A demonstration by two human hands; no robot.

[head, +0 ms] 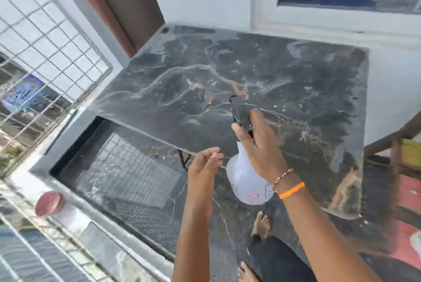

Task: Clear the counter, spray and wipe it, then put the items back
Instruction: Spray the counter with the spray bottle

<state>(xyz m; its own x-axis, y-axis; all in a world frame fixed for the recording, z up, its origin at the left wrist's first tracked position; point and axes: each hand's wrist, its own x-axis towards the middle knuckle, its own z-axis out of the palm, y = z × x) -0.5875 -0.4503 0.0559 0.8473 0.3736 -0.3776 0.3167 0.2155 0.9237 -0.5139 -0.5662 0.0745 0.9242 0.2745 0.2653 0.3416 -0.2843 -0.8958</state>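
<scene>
A dark marble counter (pixel 227 72) with pale and orange veins fills the middle of the view; no items stand on it. My right hand (pixel 259 145) grips the neck and black trigger head of a white spray bottle (pixel 247 181), held over the counter's near edge with the nozzle pointing away from me. My left hand (pixel 205 167) hovers just left of the bottle, fingers loosely curled, holding nothing that I can see.
A wire-grid railing (pixel 45 38) runs along the left. A reddish round lid (pixel 49 203) lies on the ledge at lower left. A wooden stand with red and yellow things (pixel 407 167) is at the right. My bare feet (pixel 262 224) stand on the dark floor below.
</scene>
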